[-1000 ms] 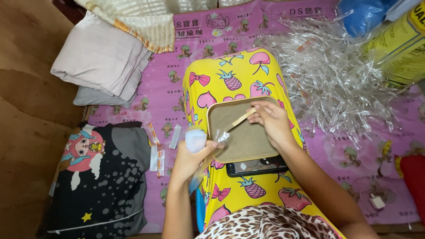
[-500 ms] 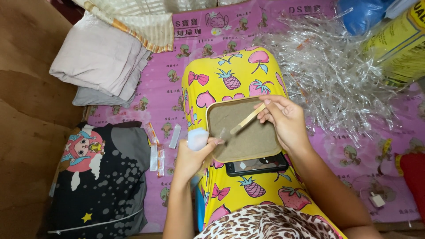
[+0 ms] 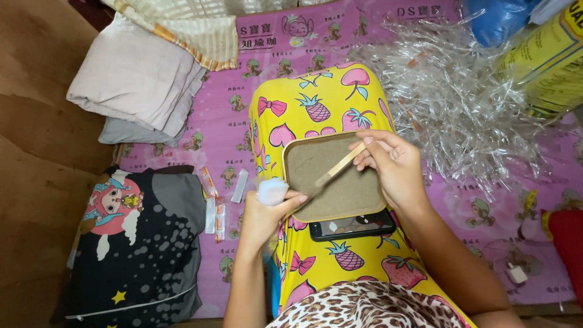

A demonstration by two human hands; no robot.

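1. Gripping the wooden stick [image 3: 340,165] in our right hand [image 3: 392,170], we keep strokes light across the tray [image 3: 358,200] on our lap.
2. Our left hand [image 3: 267,212] pinches the small white container [image 3: 272,191] at the tray's edge; we hold it level.

Right hand [image 3: 392,170] holding wooden stick [image 3: 339,166] over sand-filled tray [image 3: 334,176], left hand [image 3: 270,209] gripping possibly a small white packet [image 3: 272,190]

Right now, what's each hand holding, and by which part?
The right hand pinches a thin wooden stick by its upper end, over the tan tray. The left hand holds a small pale packet by its lower part.
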